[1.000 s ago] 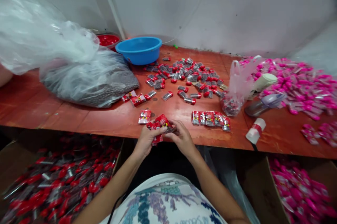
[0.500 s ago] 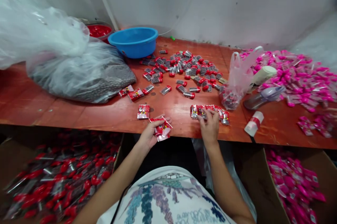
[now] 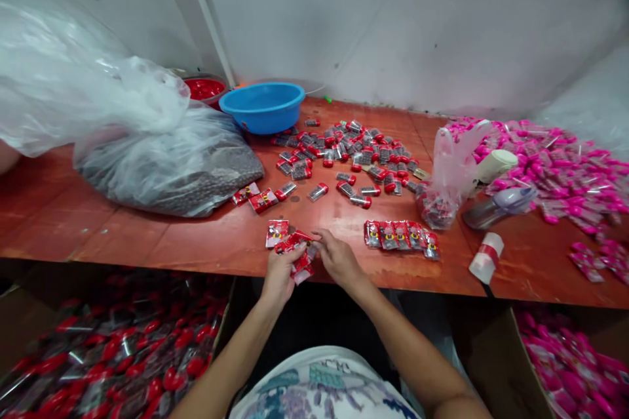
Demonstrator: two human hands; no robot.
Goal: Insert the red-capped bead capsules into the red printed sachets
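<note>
Several red printed packets are gripped in my left hand, near the table's front edge. The fingers of my right hand are pinched at the right edge of these packets. One flat red packet lies just behind my left hand. To the right, a row of filled red packets lies on the table, apart from both hands. Farther back is a loose pile of small clear containers with red caps, with a few strays in front of it.
A bulky plastic sack and blue basin stand at back left. A knotted bag, bottle, white roll and pink heap are right. Boxes of red and pink items sit below the edge.
My right hand has left the packet row and come left to the packets in my left hand. The row is now uncovered. The camera view has tilted up slightly.
</note>
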